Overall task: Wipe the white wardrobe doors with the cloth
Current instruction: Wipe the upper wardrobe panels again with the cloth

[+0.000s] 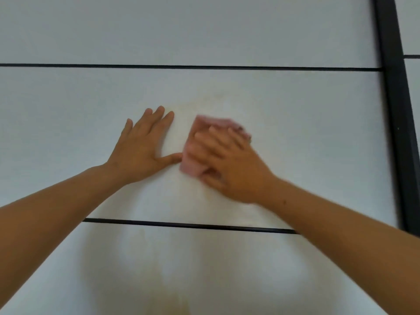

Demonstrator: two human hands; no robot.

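Note:
A white wardrobe door (295,133) fills the view, split by thin black horizontal lines. My right hand (229,162) presses a folded pink cloth (193,162) flat against the middle panel, fingers spread and nearly straight over it; the hand and cloth are blurred. My left hand (143,146) lies flat on the same panel just left of the cloth, fingers spread, its thumb nearly touching the cloth's edge. Most of the cloth is hidden under my right hand.
A thick black vertical frame (395,110) runs down the right side, with another white door (412,26) beyond it. Black dividing lines cross the door above (181,66) and below (181,224) my hands.

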